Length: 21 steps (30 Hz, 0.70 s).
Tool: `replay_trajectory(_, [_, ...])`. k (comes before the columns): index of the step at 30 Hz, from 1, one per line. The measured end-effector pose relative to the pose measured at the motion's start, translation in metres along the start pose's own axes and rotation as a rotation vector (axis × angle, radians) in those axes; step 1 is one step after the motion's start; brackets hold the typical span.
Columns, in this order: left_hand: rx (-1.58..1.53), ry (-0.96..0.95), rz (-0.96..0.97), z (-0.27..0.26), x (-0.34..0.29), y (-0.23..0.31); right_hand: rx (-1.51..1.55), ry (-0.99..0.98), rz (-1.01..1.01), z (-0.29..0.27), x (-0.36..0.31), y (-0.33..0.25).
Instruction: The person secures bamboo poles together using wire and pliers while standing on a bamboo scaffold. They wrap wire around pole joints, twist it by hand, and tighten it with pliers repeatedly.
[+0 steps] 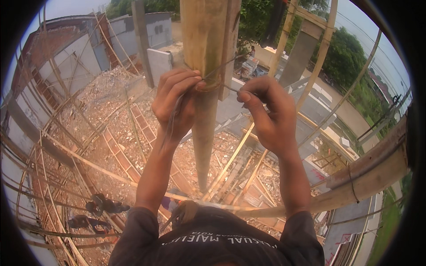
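Observation:
A thick bamboo pole [206, 37] stands upright in front of me, with a squared wooden post [231, 33] right behind its right side. Thin dark tie wire [230, 89] runs round the pole at hand height, and one loose end sticks out to the upper right. My left hand [177, 99] is closed at the pole's left side, pinching the wire; several strands hang down along its wrist. On the other side, my right hand [271, 116] pinches a wire end between thumb and forefinger, a little away from the pole.
Far below lies ground strewn with rubble [100, 102] and brick footings [120, 150]. Two people [106, 205] are down at the lower left among bamboo poles. A thick horizontal bamboo [368, 184] crosses at my right. Grey concrete columns [143, 44] stand further off.

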State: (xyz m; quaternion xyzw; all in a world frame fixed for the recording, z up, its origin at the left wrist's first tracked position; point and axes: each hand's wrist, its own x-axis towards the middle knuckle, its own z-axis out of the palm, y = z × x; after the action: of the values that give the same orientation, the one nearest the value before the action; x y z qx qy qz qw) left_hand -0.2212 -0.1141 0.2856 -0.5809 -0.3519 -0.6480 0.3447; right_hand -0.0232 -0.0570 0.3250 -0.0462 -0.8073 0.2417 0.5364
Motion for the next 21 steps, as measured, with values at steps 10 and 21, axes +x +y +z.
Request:
replay_trajectory(10, [-0.005,0.013,0.039,0.001,0.003,-0.005,0.105,0.055,-0.053,0.008,0.003,0.011])
replay_trajectory(21, [-0.065,0.003,-0.008,-0.002,0.010,-0.004,0.087,-0.024,-0.334,0.006,0.024,0.011])
